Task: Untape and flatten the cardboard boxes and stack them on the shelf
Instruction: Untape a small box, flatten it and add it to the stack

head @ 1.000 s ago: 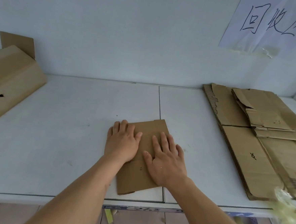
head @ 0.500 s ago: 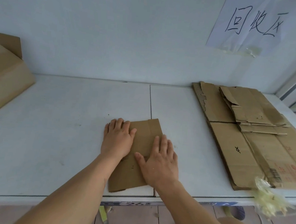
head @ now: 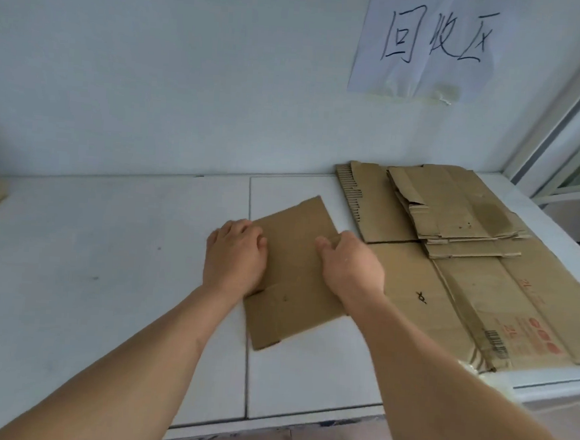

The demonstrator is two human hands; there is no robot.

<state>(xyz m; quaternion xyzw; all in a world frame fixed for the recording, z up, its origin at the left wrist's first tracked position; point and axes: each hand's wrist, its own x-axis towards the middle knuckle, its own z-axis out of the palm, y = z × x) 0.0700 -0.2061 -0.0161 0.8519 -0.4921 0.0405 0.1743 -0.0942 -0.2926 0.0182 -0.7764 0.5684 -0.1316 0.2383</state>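
A small flattened cardboard box (head: 292,271) lies on the white shelf (head: 106,275) — left hand (head: 234,255) gripping its left edge, right hand (head: 350,267) gripping its right edge — just beside a stack of flattened boxes (head: 451,251).

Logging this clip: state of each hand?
Left hand: grips the flattened box by its left edge.
Right hand: grips its right edge.

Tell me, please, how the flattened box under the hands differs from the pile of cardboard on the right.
The flattened box is one small, plain piece; the pile is several larger overlapping sheets, one printed in red. The box lies askew under both hands; nothing touches the pile. Both are brown, flat cardboard.
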